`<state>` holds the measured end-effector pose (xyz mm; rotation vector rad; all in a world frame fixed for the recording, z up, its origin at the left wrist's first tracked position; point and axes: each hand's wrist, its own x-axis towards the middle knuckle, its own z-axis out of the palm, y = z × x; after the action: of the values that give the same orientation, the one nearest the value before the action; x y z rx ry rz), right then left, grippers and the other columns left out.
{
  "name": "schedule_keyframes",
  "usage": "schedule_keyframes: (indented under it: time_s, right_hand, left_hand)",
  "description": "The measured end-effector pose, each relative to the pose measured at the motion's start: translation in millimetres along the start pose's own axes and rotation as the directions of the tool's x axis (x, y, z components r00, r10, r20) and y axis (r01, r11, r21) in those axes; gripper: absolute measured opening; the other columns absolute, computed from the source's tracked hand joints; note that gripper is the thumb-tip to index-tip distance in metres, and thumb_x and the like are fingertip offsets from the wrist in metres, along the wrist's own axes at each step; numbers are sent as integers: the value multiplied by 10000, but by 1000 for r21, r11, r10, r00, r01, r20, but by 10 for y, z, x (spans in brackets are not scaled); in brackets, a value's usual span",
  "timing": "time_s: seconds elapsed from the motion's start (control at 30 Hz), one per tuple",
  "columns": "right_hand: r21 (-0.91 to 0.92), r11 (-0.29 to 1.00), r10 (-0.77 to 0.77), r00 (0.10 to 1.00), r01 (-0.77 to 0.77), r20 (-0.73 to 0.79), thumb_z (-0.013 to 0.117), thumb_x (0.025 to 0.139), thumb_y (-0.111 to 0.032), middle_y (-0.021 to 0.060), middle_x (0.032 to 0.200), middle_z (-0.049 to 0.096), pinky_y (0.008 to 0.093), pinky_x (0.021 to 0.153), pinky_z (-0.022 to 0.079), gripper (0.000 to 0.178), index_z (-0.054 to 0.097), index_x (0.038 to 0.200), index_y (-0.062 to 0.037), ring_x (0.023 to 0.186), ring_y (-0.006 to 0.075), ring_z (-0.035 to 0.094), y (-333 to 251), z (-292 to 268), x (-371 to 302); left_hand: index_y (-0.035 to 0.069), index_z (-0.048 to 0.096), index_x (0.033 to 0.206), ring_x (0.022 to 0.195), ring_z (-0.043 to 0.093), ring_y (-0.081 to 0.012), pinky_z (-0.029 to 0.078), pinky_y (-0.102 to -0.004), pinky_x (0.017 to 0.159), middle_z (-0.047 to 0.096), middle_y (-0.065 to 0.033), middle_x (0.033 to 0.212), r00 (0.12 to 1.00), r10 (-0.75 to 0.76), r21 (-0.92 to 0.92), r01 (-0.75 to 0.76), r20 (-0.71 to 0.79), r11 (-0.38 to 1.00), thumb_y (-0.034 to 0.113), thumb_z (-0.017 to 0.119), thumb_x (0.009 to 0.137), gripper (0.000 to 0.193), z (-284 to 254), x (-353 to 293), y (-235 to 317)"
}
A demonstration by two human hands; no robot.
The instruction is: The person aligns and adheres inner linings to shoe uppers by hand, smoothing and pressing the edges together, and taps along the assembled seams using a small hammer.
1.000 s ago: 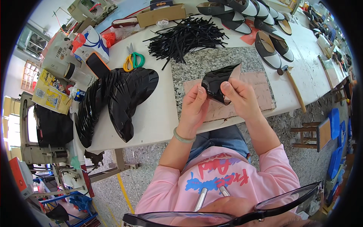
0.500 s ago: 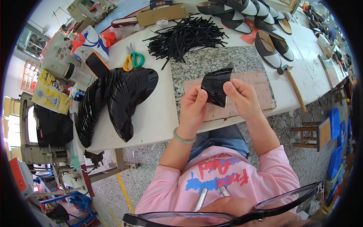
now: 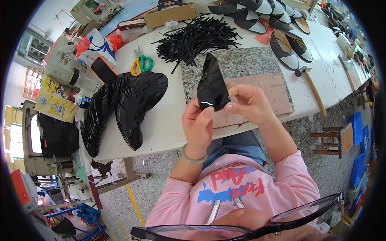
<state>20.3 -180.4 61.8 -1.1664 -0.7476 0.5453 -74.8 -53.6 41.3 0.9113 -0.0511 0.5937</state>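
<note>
Between my two hands is a glossy black shoe upper piece (image 3: 213, 86), raised over the near part of the stone slab (image 3: 245, 62). My left hand (image 3: 199, 122) pinches its lower edge with the thumb on top. On its lower right corner, the thumb and fingers of my right hand (image 3: 248, 102) are closed. The piece stands tilted up, its narrow end pointing away from me. Left of the slab, overlapping stacks of similar glossy black pieces (image 3: 132, 104) lie on the white table (image 3: 161, 134). A heap of thin black strips (image 3: 197, 38) lies beyond the slab.
Scissors (image 3: 140, 64) with yellow and green handles lie behind the stacks, near a phone (image 3: 103, 69) and a clear jar (image 3: 82, 80). A hammer (image 3: 313, 90) rests right of the slab. Black-and-white shoes (image 3: 284, 50) stand at the back right. A wooden stool (image 3: 331, 140) is on the floor.
The black piece has turned from lying crosswise to standing with its narrow end up and away. My left hand moved slightly nearer me, and my right hand shifted its grip to the lower corner.
</note>
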Motion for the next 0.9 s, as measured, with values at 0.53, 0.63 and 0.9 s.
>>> schedule_keyframes:
  time_s: [0.53, 0.63, 0.9]
  right_hand:
    - [-2, 958, -259, 873, 285, 413, 698, 814, -26, 55, 862, 576, 284, 761, 413, 134, 595, 895, 1, 820, 159, 521, 95, 620, 85]
    - [-51, 948, -266, 869, 315, 418, 696, 809, -14, 63, 881, 588, 290, 771, 416, 127, 604, 895, 3, 845, 169, 537, 47, 595, -14]
    - [-15, 942, -292, 841, 335, 455, 678, 830, -25, 54, 921, 593, 293, 806, 415, 112, 610, 914, 4, 886, 154, 538, 186, 600, -202]
  left_hand:
    - [-33, 606, 1100, 1029, 580, -164, 424, -344, 948, 636, -84, 1084, 984, -143, -200, 120, -106, 972, 143, 595, 926, 248, -271, -661, 630]
    - [-27, 622, 1068, 999, 574, -144, 425, -321, 923, 642, -66, 1049, 991, -101, -183, 84, -87, 979, 99, 601, 918, 197, -228, -723, 602]
    - [-22, 639, 1099, 923, 555, -81, 423, -234, 848, 651, -32, 1002, 992, 69, 74, -62, -109, 995, 31, 671, 866, 242, -195, -970, 656]
